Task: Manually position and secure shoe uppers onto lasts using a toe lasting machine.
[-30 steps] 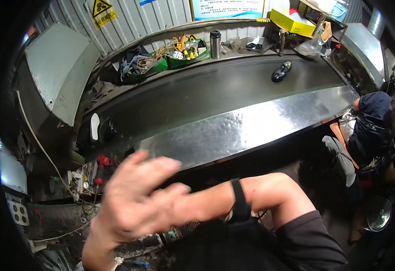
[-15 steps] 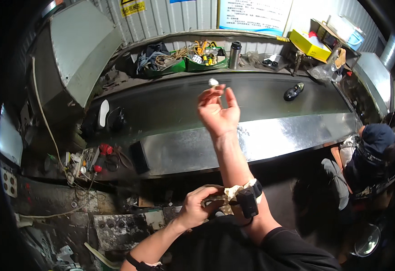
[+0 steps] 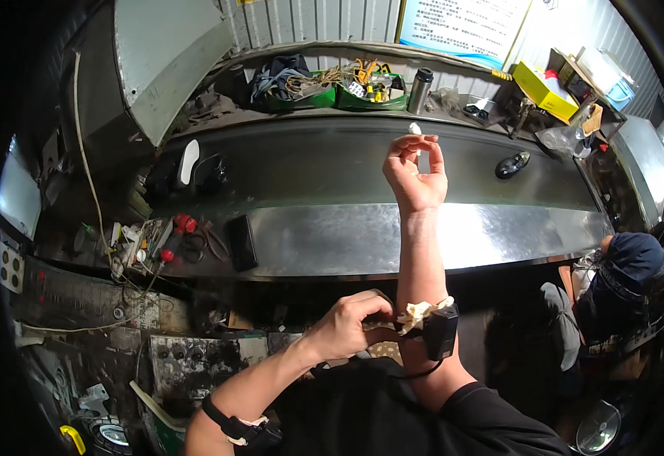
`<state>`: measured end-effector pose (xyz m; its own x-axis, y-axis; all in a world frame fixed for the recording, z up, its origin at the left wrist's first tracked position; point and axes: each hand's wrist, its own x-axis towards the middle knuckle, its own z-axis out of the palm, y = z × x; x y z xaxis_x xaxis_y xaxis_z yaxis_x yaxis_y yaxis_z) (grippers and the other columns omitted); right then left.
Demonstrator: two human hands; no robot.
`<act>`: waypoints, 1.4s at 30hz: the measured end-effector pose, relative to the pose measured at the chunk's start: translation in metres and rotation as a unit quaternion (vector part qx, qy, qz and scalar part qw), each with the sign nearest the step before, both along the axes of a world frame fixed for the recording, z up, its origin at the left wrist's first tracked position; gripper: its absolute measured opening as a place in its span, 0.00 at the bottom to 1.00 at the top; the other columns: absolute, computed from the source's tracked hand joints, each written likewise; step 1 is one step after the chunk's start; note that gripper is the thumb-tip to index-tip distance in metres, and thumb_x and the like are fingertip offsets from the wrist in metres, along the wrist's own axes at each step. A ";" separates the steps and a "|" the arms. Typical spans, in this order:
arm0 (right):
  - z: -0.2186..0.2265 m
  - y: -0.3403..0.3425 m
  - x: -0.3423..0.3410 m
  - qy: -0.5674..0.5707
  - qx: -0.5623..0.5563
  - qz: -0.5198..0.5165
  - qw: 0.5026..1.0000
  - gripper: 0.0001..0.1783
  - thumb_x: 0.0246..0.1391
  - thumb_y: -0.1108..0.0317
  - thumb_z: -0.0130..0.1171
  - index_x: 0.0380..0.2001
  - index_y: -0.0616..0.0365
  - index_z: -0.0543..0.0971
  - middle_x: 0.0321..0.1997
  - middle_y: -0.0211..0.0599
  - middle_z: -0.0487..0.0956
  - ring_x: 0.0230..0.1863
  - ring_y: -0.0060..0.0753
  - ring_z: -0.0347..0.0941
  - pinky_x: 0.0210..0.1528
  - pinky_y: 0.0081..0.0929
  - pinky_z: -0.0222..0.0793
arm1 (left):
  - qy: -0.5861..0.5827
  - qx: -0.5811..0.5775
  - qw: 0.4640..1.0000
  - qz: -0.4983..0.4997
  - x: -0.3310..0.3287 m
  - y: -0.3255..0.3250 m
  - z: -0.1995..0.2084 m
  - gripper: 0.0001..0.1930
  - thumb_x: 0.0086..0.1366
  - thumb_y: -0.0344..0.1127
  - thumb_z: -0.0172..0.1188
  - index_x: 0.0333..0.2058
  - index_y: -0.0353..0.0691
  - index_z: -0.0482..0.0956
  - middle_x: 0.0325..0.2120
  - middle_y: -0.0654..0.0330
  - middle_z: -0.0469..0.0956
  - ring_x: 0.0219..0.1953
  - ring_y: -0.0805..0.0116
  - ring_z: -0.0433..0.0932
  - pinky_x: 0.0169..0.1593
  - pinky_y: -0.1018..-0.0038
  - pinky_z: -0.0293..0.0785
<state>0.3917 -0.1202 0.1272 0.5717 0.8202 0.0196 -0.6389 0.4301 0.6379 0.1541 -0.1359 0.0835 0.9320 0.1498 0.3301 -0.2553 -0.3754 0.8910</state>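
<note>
My right arm reaches out over the dark conveyor belt. Thumb and fingers of my right hand close in a pinch on a small white piece with a thin pale part below it; its kind is unclear. A black box-shaped device is strapped to my right forearm, with crumpled cream cloth tucked at the strap. Close against that forearm, beside the cloth, my left hand has its fingers curled, their tips partly hidden. Spotted tan fabric shows below them.
A shiny metal ledge borders the belt, with a black phone-like slab and tools at its left. A white sole and a black shoe lie on the belt. Green bins and a flask stand behind. Another person sits at right.
My right hand has shifted right with the white piece, its fingers now closer together. My left hand has moved slightly right and up along the forearm. The whole view has shifted a little.
</note>
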 end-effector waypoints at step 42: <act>-0.037 -0.021 -0.237 -0.685 -0.137 0.464 0.544 0.55 0.54 0.53 0.69 0.70 0.65 0.44 0.49 0.45 0.76 0.42 0.29 0.79 0.44 0.27 0.80 | -0.141 -0.375 0.747 0.530 -0.040 0.223 0.039 0.12 0.64 0.40 0.66 0.36 0.38 0.77 0.27 0.65 0.78 0.28 0.76 0.77 0.39 0.76 0.80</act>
